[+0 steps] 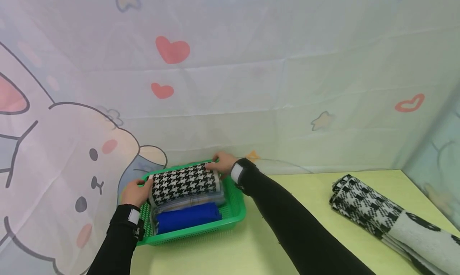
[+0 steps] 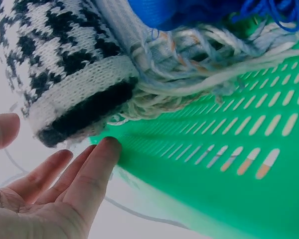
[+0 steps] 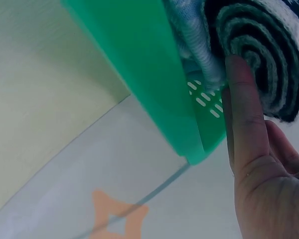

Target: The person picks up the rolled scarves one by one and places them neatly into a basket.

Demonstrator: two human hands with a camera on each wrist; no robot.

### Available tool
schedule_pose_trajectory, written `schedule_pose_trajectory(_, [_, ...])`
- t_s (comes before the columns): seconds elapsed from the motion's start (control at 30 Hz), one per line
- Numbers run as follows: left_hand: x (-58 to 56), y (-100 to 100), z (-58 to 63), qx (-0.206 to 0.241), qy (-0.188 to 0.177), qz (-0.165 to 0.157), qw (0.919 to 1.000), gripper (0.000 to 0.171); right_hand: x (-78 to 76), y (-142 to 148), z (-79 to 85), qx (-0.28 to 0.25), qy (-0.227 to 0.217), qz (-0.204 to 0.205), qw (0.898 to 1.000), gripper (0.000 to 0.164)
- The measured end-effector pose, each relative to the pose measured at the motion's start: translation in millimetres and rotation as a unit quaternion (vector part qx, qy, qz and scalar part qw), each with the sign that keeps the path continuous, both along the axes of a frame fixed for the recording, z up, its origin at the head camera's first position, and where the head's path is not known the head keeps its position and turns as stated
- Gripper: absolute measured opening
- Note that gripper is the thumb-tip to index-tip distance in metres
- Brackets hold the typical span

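My left hand (image 1: 137, 193) and right hand (image 1: 223, 163) flank the houndstooth roll (image 1: 185, 183), fingers extended — not wrapped round it. It lies in the green basket (image 1: 237, 205), behind the plaid cloth (image 1: 194, 202) and blue cloth (image 1: 189, 218). Three look placed, perhaps needing straightening — the patterned folded cloth (image 1: 373, 205) remains outside.
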State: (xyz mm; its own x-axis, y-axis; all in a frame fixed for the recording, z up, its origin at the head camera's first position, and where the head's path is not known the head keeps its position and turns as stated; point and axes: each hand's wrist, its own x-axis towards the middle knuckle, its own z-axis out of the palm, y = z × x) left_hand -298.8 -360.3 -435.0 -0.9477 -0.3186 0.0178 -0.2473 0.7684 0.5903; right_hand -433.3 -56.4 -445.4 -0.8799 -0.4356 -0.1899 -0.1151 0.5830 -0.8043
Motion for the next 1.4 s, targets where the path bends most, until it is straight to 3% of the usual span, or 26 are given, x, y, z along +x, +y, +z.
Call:
schedule_pose_trajectory(0.17, [-4.7, -1, 5.7, 0.020, 0.007, -0.005, 0.9998, 0.068, -5.3, 7, 6.4, -0.003, 0.001, 0.005, 1.000, 0.065])
schedule_pose_trajectory(0.3, [-25.4, -15, -10.9, 0.022, 0.048, -0.016, 0.9985, 0.070, -9.1, 19, 19.5, -0.022, -0.015, 0.008, 1.000, 0.064])
schedule_pose_trajectory(0.4, [-46.9, -27, -28.8, 0.000, 0.084, -0.013, 0.9964, 0.069, -13.0, 29, 24.4, -0.044, -0.021, 0.012, 0.999, 0.063])
schedule_pose_trajectory(0.57, [-73.7, -31, -43.9, -0.014, 0.108, -0.031, 0.9935, 0.073, -12.1, 51, 33.5, -0.075, -0.023, 0.023, 0.997, 0.065])
schedule_pose_trajectory(0.9, [-99.3, 3, -50.6, 0.011, 0.135, -0.068, 0.9884, 0.085, 18.4, 87, 61.3, -0.094, 0.022, 0.033, 0.995, 0.062])
schedule_pose_trajectory(1.1, [-110.9, 27, -60.4, 0.015, 0.155, -0.098, 0.9829, 0.081, 29.5, 101, 64.4, -0.107, 0.036, 0.027, 0.993, 0.060])
schedule_pose_trajectory(1.4, [-121.7, 61, -73.3, 0.037, 0.156, -0.137, 0.9774, 0.081, 37.1, 114, 59.2, -0.102, 0.046, 0.029, 0.993, 0.058])
